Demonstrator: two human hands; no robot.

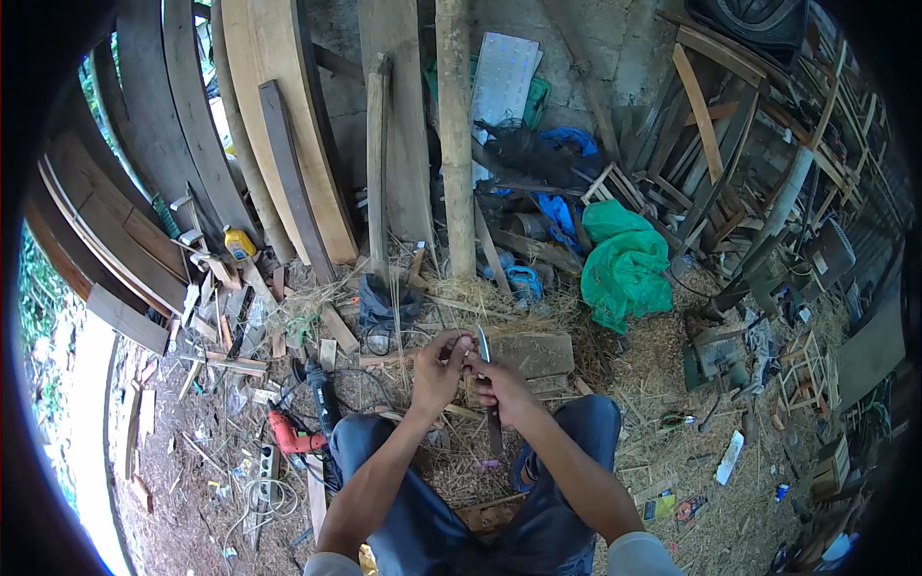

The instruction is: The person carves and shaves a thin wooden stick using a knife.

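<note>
My right hand is closed around a knife. Its dark handle end points down between my knees, and the pale blade rises above my fingers. Close beside it, my left hand is closed in a pinch near the blade. What its fingers hold is too small to make out. Below and behind both hands lies a wooden block on the littered ground.
To my left lie a red power drill, a dark power tool and a power strip with a coiled cord. Boards lean against the wall beyond a bamboo post. A green sheet is heaped ahead right.
</note>
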